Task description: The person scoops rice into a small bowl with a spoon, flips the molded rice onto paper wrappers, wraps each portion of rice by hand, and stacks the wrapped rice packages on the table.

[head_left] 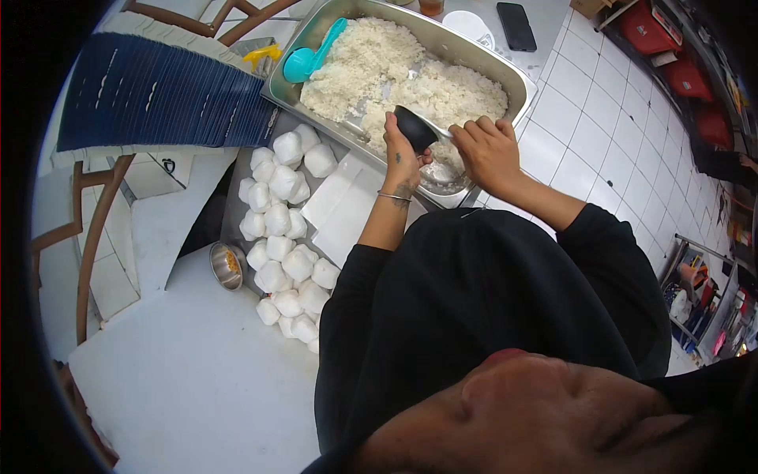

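My left hand is closed around a small black bowl, tilted above the near side of a metal pan. My right hand grips a pale, silvery spoon-like utensil against the bowl's rim; its far end is hidden. Cooked white rice lies heaped in the pan, with the metal bottom showing in places. A teal scoop rests on the rice at the pan's left end. White paper sheets lie just below the pan, beside my left forearm.
Several white wrapped bundles are piled left of the sheets. A small metal bowl with orange bits sits beside them. A tall stack of dark blue papers stands at the left. A black phone lies beyond the pan.
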{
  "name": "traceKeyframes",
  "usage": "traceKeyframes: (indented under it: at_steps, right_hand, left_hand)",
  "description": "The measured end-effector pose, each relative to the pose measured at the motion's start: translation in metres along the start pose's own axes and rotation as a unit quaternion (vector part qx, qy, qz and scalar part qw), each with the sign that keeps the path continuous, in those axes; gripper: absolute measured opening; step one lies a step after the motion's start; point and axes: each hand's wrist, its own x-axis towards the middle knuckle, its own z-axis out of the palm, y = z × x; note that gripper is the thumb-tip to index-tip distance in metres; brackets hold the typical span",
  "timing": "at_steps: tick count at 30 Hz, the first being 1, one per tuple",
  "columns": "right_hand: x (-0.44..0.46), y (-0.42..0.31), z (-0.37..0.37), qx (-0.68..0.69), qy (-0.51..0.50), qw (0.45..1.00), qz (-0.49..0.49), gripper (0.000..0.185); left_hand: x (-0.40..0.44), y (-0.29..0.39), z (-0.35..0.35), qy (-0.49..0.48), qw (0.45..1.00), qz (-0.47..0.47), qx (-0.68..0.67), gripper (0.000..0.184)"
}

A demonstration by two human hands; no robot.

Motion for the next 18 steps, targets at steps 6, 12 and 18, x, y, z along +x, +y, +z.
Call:
traceKeyframes:
  at_steps: [6,12,18]
  right_hand:
    - [0.013,0.039,-0.023,0.187,-0.191,0.943,0.198,0.034]
    - [-0.005,0.019,-0.015,0.434,-0.213,0.849,0.213,0.030]
    - [0.016,0.012,-0.054,0.429,-0.352,0.821,0.133,0.029]
  left_hand:
    - [-0.009,0.014,-0.016,-0.079,0.994,-0.008,-0.070,0.070]
    - [-0.026,0.030,-0.009,-0.112,0.990,0.016,-0.087,0.072]
    - [-0.051,0.040,0.007,-0.069,0.997,0.021,-0.025,0.061]
